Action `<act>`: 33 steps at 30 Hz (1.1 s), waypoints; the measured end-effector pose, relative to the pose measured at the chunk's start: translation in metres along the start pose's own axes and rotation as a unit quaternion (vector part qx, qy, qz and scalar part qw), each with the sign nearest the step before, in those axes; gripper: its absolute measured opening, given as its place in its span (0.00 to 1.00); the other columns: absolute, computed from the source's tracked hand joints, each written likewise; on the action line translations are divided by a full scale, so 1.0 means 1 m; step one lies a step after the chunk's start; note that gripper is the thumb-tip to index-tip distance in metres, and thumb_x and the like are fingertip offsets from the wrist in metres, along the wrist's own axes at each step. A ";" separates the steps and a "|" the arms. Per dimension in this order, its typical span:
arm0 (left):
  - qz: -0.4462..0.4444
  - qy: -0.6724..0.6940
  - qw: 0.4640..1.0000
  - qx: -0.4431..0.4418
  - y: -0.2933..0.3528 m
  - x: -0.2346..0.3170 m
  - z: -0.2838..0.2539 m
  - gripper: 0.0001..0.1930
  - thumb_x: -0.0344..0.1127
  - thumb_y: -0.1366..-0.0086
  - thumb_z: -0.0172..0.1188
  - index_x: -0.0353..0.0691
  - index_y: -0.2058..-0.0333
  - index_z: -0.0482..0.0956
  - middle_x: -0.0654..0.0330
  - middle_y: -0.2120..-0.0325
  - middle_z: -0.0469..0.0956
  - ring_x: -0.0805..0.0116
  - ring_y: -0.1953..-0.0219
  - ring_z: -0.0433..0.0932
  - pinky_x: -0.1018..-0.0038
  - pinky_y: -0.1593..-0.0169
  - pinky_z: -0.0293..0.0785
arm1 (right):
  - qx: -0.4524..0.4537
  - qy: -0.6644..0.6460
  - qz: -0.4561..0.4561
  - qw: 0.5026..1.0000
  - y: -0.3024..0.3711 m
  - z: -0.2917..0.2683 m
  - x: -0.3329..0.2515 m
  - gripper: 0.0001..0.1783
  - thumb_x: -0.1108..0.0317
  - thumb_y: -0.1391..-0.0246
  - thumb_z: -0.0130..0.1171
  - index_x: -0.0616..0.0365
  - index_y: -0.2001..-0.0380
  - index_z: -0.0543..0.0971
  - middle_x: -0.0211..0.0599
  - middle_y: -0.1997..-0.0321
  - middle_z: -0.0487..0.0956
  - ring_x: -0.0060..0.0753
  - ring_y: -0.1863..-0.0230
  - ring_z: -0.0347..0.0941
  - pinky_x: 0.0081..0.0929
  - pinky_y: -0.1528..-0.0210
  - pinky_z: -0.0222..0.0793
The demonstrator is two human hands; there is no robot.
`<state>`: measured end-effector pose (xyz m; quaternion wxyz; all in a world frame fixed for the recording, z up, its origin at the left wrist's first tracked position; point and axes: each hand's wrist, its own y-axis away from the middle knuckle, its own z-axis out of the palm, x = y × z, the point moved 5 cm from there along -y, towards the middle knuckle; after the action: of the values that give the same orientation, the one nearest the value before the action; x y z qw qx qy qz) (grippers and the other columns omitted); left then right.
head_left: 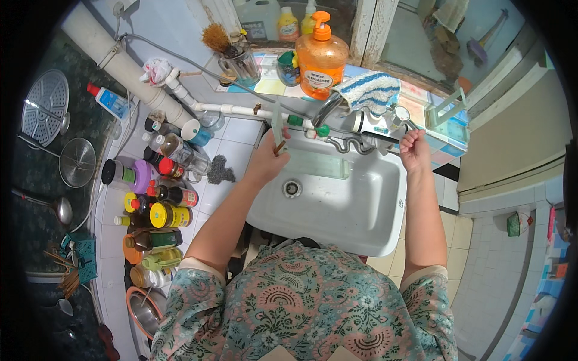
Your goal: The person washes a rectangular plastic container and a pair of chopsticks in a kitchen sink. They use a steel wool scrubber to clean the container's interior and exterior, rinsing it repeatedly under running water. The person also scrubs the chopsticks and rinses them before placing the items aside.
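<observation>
Your left hand (267, 157) is up at the back rim of the white sink (367, 210), fingers curled shut around a flat greenish tool with a brown handle (277, 133) — it looks like a small knife or scraper, held upright, its blade rising past the white water pipe (232, 111). I can't make out exactly what kind of tool it is. Over on the other side, your right hand (414, 149) is raised at the sink's far right corner, fingers pinched closed on a thin metal stem just under a small round shiny head (401, 114) — a tap handle or sprayer head, too small to tell which. The two hands are well apart, with the curved metal faucet (328, 109) and its wavy pipe between them. The basin below is bare, the drain (292, 188) sitting under your left wrist.

Behind the faucet stands a big orange pump bottle (321, 57), and a blue-and-white striped cloth (368, 91) is draped just to its right. To your left, a crowd of sauce bottles and jars (159, 198) packs the tiled counter beside the sink. Further left, ladles and a wire strainer (77, 162) hang on the dark wall.
</observation>
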<state>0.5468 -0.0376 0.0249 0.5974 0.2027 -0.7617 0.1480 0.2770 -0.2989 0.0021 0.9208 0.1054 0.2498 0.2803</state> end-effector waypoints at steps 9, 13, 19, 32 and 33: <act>0.043 0.076 0.996 -0.032 -0.018 0.004 0.036 0.27 0.20 0.48 0.47 0.43 0.47 0.63 0.64 0.54 0.68 0.76 0.62 0.67 0.80 0.57 0.64 | 0.031 0.317 0.022 0.948 0.037 -0.026 0.069 0.13 0.56 0.39 0.45 0.52 0.69 0.72 0.24 0.75 0.72 0.19 0.74 0.65 0.20 0.70 0.65; -0.016 0.079 0.996 -0.042 -0.027 0.010 0.046 0.28 0.19 0.47 0.45 0.43 0.45 0.63 0.64 0.55 0.69 0.77 0.61 0.68 0.80 0.57 0.64 | -0.048 0.684 -0.168 0.708 0.051 -0.013 0.077 0.11 0.62 0.46 0.53 0.58 0.66 0.75 0.37 0.66 0.78 0.33 0.63 0.73 0.33 0.59 0.66; 0.029 0.093 0.995 -0.029 -0.046 -0.010 0.043 0.23 0.27 0.43 0.49 0.41 0.47 0.64 0.63 0.56 0.72 0.75 0.58 0.69 0.79 0.55 0.66 | -0.151 0.890 -0.183 0.388 0.074 0.036 0.104 0.21 0.61 0.51 0.56 0.58 0.54 0.73 0.50 0.61 0.78 0.50 0.57 0.73 0.39 0.52 0.66; -0.027 -0.007 1.000 -0.003 -0.009 0.001 0.003 0.21 0.26 0.45 0.47 0.40 0.51 0.72 0.61 0.67 0.76 0.72 0.68 0.73 0.75 0.62 0.68 | -0.254 0.696 0.053 0.669 0.044 0.041 0.213 0.17 0.64 0.49 0.56 0.60 0.57 0.76 0.44 0.64 0.79 0.34 0.62 0.75 0.29 0.58 0.67; -0.021 -0.018 1.000 0.004 -0.007 0.003 0.001 0.21 0.26 0.45 0.47 0.40 0.51 0.72 0.60 0.67 0.76 0.71 0.68 0.73 0.75 0.62 0.68 | -0.251 0.689 0.058 0.678 0.042 0.043 0.218 0.16 0.65 0.48 0.55 0.61 0.58 0.77 0.43 0.65 0.79 0.31 0.63 0.74 0.28 0.59 0.67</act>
<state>0.5490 -0.0442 0.0275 0.5858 0.2232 -0.7674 0.1347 0.4361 -0.1425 -0.0346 0.4619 -0.3380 0.7275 0.3784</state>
